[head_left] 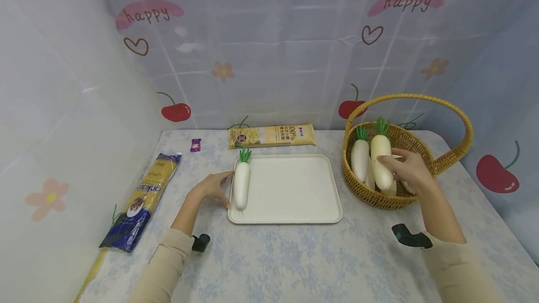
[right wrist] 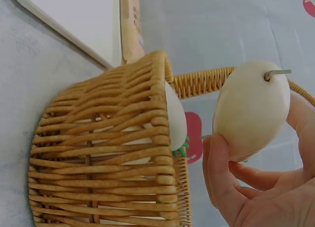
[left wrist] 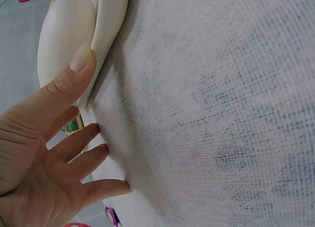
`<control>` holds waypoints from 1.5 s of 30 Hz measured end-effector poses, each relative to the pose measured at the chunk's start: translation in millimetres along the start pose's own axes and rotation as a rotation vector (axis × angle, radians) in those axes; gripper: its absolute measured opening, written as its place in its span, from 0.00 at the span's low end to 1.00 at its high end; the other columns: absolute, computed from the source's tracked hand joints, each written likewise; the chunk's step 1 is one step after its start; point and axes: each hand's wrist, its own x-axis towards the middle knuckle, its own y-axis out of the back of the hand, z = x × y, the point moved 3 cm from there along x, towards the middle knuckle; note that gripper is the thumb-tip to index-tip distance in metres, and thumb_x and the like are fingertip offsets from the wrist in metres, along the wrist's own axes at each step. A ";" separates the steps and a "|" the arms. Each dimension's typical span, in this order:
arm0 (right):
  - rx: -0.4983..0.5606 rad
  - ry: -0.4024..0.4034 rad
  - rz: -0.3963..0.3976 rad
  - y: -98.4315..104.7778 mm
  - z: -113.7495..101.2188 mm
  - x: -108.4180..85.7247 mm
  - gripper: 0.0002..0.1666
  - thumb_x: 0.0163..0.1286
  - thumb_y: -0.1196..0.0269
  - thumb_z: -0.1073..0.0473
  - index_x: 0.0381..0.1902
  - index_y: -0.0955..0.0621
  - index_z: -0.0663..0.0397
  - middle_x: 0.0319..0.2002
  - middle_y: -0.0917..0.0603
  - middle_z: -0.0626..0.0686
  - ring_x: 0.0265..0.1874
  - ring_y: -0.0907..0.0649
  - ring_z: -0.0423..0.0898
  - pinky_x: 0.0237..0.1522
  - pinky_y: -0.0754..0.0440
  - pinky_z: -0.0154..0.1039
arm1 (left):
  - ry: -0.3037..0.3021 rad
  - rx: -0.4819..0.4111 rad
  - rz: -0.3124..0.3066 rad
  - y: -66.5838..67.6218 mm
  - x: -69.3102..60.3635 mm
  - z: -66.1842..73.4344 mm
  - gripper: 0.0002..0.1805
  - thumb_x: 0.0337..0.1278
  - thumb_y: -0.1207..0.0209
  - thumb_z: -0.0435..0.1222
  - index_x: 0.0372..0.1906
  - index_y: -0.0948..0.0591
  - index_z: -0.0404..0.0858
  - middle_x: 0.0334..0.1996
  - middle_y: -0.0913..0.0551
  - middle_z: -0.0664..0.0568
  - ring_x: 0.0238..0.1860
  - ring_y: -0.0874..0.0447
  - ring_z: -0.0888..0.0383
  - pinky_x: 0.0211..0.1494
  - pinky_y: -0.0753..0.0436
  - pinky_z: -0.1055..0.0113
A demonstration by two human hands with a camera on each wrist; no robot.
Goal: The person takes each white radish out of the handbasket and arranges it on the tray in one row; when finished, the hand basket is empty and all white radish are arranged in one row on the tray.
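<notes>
White radish (head_left: pixel 382 172), in the head view, is gripped by the right hand (head_left: pixel 408 168) over the basket (head_left: pixel 387 202); the left hand (head_left: pixel 210 187) is beside the tray (head_left: pixel 294 191). Left wrist view: fingers (left wrist: pixel 76 141) spread apart. Right wrist view: the hand clamps the radish above the basket's rim.

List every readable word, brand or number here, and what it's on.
"happy", twice: the cherry-print backdrop.
"100% 杜兰小麦 意大利面": the yellow pasta packet.
"ankara", apparently, not upright: the blue-and-yellow pasta bag.
Too small or blurred to read: any print on the purple candy wrapper, and the packet's and bag's finer print.
</notes>
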 end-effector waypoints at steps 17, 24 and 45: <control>0.038 0.080 0.004 -19.9 -9.8 -17.7 0.51 0.68 0.47 0.39 0.71 0.50 0.72 0.60 0.36 0.76 0.55 0.28 0.66 0.49 0.21 0.55 | -0.017 0.000 0.001 -0.5 -1.6 0.0 0.61 0.21 0.21 0.36 0.71 0.40 0.37 0.67 0.38 0.34 0.68 0.43 0.36 0.66 0.37 0.42; 0.048 0.093 0.001 -31.2 -16.5 -25.3 0.49 0.68 0.46 0.41 0.71 0.49 0.70 0.61 0.36 0.75 0.55 0.27 0.66 0.47 0.20 0.54 | -0.013 0.001 -0.002 -0.9 -2.1 -0.1 0.60 0.22 0.21 0.37 0.71 0.40 0.38 0.68 0.39 0.34 0.68 0.43 0.37 0.65 0.36 0.41; 0.089 0.145 -0.048 -63.8 -30.0 -27.5 0.45 0.68 0.44 0.46 0.70 0.46 0.70 0.60 0.34 0.73 0.53 0.26 0.61 0.43 0.19 0.44 | -0.006 0.004 -0.003 -1.2 0.9 -1.2 0.61 0.22 0.21 0.36 0.71 0.40 0.37 0.68 0.40 0.35 0.69 0.44 0.37 0.66 0.37 0.42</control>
